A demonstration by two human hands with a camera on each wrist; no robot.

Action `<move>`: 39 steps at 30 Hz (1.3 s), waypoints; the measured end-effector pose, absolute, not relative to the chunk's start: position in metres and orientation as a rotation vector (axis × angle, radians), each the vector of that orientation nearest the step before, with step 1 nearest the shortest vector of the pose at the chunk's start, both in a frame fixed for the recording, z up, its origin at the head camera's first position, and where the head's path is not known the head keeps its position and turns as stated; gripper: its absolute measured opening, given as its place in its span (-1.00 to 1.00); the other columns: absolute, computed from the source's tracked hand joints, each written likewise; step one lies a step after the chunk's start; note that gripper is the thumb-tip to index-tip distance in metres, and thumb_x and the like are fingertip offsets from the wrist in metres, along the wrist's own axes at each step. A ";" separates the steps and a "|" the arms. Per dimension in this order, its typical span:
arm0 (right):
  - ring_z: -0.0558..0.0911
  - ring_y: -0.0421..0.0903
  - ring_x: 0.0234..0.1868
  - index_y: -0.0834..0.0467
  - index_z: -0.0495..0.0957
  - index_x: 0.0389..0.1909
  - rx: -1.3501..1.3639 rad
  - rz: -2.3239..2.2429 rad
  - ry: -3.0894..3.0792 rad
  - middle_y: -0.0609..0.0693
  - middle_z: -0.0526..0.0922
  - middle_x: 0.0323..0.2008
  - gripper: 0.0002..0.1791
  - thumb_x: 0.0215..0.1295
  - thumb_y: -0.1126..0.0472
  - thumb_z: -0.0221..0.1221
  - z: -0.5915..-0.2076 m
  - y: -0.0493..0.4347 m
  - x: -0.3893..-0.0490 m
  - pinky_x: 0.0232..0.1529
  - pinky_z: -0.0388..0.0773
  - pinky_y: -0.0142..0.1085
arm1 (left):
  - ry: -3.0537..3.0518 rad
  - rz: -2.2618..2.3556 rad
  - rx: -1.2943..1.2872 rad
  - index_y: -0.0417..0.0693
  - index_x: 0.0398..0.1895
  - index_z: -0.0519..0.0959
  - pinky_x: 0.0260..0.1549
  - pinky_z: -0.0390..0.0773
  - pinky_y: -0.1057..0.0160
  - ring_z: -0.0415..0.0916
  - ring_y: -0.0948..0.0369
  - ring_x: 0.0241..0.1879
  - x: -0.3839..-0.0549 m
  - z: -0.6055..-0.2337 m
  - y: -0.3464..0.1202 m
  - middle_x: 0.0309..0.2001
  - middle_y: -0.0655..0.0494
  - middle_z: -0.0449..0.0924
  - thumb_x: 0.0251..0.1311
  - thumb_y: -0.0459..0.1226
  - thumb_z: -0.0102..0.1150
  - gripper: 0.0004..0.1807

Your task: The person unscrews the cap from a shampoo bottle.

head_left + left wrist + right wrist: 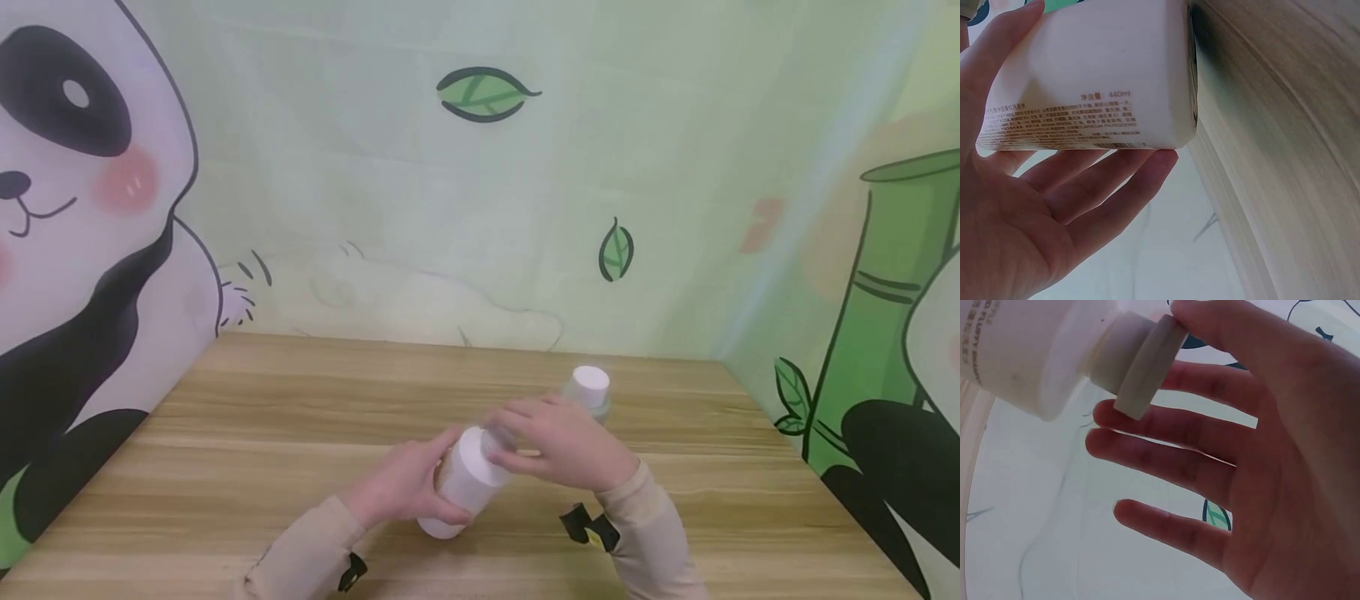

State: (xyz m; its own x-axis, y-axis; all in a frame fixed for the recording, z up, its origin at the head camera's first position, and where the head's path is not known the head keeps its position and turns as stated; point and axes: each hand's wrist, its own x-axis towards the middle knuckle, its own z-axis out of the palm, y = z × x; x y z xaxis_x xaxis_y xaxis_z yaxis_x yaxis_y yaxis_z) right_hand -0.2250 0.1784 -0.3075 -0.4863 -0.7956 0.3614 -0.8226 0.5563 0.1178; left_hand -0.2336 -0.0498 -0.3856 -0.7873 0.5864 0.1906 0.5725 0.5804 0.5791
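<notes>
A white shampoo bottle [467, 483], marked 440ml with small brown print in the left wrist view, leans toward the right with its base at the tabletop. My left hand [401, 485] grips its body, thumb on the near side and fingers around the other. Over the bottle's top, my right hand [573, 446] pinches the pale cap [1149, 367] between the thumb and fingers. In the right wrist view, the cap's wide rim lies along the fingertips while the little finger stays apart from it. The head view hides most of the cap behind the right hand.
Behind the right hand stands a second bottle with a white cap [591, 385], its lower part hidden. The wooden table [300, 400] meets a printed cloth backdrop [360, 167] with pandas, leaves and bamboo. Black straps sit at both wrists.
</notes>
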 end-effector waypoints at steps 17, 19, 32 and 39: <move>0.62 -0.10 0.10 0.14 0.41 0.25 1.385 0.204 -2.474 -0.03 0.64 0.10 -0.43 0.29 -0.03 0.19 -0.302 0.179 -0.224 0.13 0.53 -0.10 | 2.774 1.004 0.986 -0.02 0.32 0.27 -0.29 0.59 0.23 0.64 0.15 -0.25 -0.233 -0.386 -0.050 -0.16 -0.02 0.70 -0.28 -0.05 0.56 0.00; 0.61 -0.07 0.13 0.13 0.40 0.27 1.314 0.219 -2.536 -0.02 0.63 0.12 -0.41 0.31 -0.09 0.15 -0.302 0.178 -0.222 0.18 0.50 -0.05 | 2.780 1.001 0.987 -0.02 0.31 0.28 -0.30 0.59 0.23 0.64 0.15 -0.26 -0.234 -0.386 -0.050 -0.17 -0.02 0.70 -0.29 -0.05 0.56 -0.01; 0.62 -0.24 -0.21 0.01 0.51 -0.11 1.227 0.153 -2.510 -0.19 0.65 -0.28 -0.67 0.31 -0.14 0.13 -0.305 0.177 -0.223 -0.06 0.56 -0.18 | 2.780 1.001 1.003 -0.03 0.30 0.29 -0.29 0.59 0.24 0.64 0.15 -0.25 -0.233 -0.386 -0.049 -0.14 -0.02 0.70 -0.29 -0.05 0.56 -0.01; 0.64 -0.21 -0.14 0.07 0.53 -0.03 1.335 0.134 -2.387 -0.13 0.67 -0.16 -0.65 0.21 0.03 0.26 -0.306 0.179 -0.224 -0.09 0.59 -0.24 | 2.775 1.014 1.009 -0.02 0.31 0.29 -0.29 0.60 0.24 0.64 0.14 -0.25 -0.233 -0.385 -0.049 -0.14 -0.02 0.70 -0.30 -0.06 0.57 0.00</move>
State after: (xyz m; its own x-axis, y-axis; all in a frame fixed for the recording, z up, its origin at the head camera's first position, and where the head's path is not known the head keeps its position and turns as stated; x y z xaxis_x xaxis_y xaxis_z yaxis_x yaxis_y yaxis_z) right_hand -0.2242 0.1789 -0.3056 -0.4634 -0.7969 0.3875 -0.8351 0.5390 0.1096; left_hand -0.2327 -0.0492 -0.3855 -0.7910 0.5808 0.1922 0.5680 0.5803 0.5837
